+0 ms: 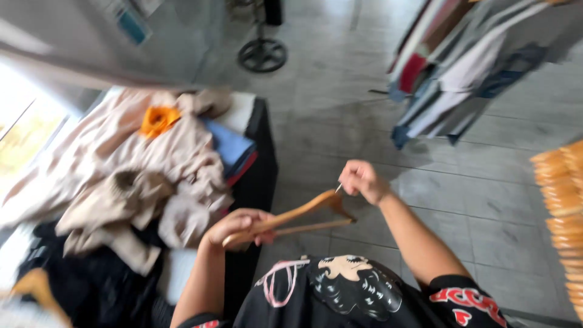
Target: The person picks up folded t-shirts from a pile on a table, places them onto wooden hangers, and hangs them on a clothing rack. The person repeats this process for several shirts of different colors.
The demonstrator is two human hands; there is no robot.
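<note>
One sign or label shows, blurred by motion: a small rectangular panel [130, 24] fixed to the grey wall, beyond the far left corner of the counter [262, 130]. It has a teal-blue field with a pale border and hangs tilted in this view. Just beside it, toward the right, a pale sheet [147, 6] is cut off by the frame's top edge.

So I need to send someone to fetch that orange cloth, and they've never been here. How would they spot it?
Start at the dark table on the left, heaped with pale beige clothes. Near the far end of that heap, on top, lies the orange cloth, crumpled small. It is the only bright orange piece there; beside it to the right lies a folded blue garment.
</note>
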